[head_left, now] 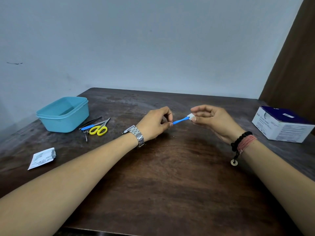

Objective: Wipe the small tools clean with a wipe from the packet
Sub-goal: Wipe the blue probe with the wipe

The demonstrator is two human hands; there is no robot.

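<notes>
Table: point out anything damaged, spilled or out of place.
Nothing spilled. The only damaged thing is the wipe packet, torn open at its top corner and lying alone at the near left, apart from the tools by the blue tub.

Even, soft indoor light; faint shadows under the forearms on the table (170, 184), dull sheen at its far end. Wide-angle bending at the edges; sharp overall.

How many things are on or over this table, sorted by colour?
Blue: 3, tub, tool in hands, tool by the scissors
Yellow: 1, scissors
White: 3, wipe, packet, box
Dark or metal: 2, tweezers, small tool
Total: 9
</notes>
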